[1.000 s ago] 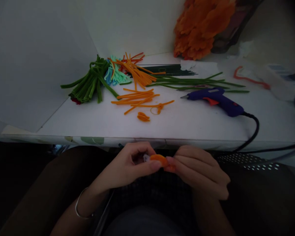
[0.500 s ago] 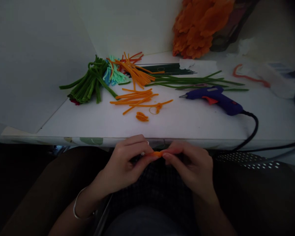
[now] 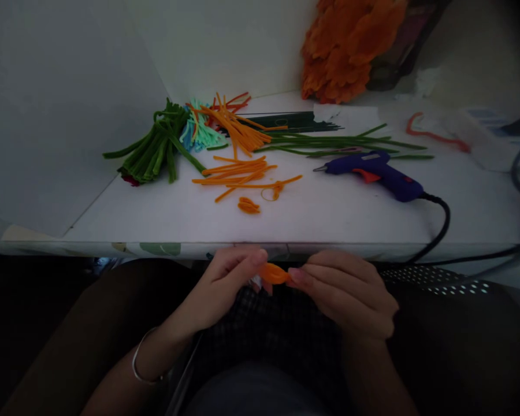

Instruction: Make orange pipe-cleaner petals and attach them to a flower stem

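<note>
Between my two hands is a small orange pipe-cleaner loop (image 3: pixel 275 274), held just in front of the table's edge above my lap. My left hand (image 3: pixel 229 283) pinches its left end, thumb on top. The fingertips of my right hand (image 3: pixel 351 292) close on the right end, their backs turned toward me. On the table ahead lie a small folded orange pipe-cleaner piece (image 3: pixel 248 205) and several loose orange pipe cleaners (image 3: pixel 238 171). Next to them rests a twisted orange piece (image 3: pixel 277 189) with a thin ring beside it.
A blue glue gun (image 3: pixel 372 172) lies at the right, its black cord (image 3: pixel 446 216) hanging over the edge. Green pipe cleaners (image 3: pixel 156 147) are bundled at the left; green stems (image 3: pixel 338 141) lie behind. Orange fabric flowers (image 3: pixel 351 52) stand at the back.
My left thumb has come up on top of the orange loop, and my right hand has turned over with its back toward me. More of the loop shows now.
</note>
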Action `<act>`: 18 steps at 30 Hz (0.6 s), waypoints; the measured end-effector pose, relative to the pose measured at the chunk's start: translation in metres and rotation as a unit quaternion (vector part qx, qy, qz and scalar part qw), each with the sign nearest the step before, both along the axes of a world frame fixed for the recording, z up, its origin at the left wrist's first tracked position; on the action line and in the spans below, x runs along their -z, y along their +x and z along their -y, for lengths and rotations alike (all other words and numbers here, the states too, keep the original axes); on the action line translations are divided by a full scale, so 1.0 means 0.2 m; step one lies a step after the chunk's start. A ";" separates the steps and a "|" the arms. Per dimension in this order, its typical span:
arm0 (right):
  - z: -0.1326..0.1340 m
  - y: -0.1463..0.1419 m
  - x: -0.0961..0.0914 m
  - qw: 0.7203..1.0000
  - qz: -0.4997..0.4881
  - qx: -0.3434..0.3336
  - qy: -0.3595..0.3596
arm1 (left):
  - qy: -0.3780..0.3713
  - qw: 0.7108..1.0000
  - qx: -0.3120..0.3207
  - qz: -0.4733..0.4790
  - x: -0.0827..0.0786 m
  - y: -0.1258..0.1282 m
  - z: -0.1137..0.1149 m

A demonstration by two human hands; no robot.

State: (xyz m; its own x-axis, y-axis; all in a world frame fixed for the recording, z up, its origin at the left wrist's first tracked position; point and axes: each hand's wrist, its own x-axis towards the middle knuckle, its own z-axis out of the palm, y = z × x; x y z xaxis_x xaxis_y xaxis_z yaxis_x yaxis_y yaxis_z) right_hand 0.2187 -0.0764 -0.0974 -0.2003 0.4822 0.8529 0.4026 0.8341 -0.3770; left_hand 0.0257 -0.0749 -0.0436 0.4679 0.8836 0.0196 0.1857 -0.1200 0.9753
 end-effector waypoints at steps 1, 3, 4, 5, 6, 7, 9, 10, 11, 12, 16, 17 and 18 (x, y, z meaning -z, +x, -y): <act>0.00 0.00 0.00 1.000 0.003 0.004 0.023 | -0.044 0.999 0.000 0.010 0.00 0.01 0.00; -0.01 0.00 -0.01 0.998 -0.005 0.013 0.064 | -0.065 0.998 0.004 0.016 0.00 0.01 -0.01; -0.01 -0.01 -0.02 0.998 -0.010 0.013 0.061 | -0.048 0.999 0.004 0.015 0.00 0.02 -0.01; -0.01 -0.02 -0.03 0.999 -0.016 0.007 0.046 | -0.021 1.000 -0.002 0.014 0.00 0.02 -0.01; -0.01 -0.02 -0.04 1.000 -0.022 -0.004 0.022 | 0.014 1.000 -0.011 0.012 -0.01 0.02 -0.01; -0.01 -0.03 -0.05 1.000 -0.028 -0.013 -0.006 | 0.050 0.998 -0.023 0.005 -0.01 0.02 -0.01; 0.00 -0.04 -0.07 0.997 -0.036 -0.018 -0.069 | 0.117 0.992 -0.043 -0.015 -0.01 0.02 -0.01; 0.01 -0.04 -0.08 0.994 -0.041 -0.015 -0.101 | 0.149 0.987 -0.047 -0.026 -0.01 0.02 0.00; 0.02 -0.04 -0.09 0.990 -0.045 -0.012 -0.132 | 0.182 0.981 -0.048 -0.040 0.00 0.02 -0.01; 0.03 -0.04 -0.09 0.985 -0.051 -0.010 -0.162 | 0.223 0.972 -0.045 -0.056 0.01 0.02 -0.01; 0.05 -0.03 -0.10 0.948 -0.100 -0.050 -0.298 | 0.530 0.839 -0.034 -0.117 0.04 0.00 -0.04; 0.05 -0.03 -0.10 0.934 -0.117 -0.073 -0.331 | 0.605 0.785 -0.034 -0.134 0.05 0.00 -0.06; 0.05 -0.03 -0.10 0.920 -0.132 -0.096 -0.355 | 0.654 0.740 -0.031 -0.152 0.05 -0.01 -0.07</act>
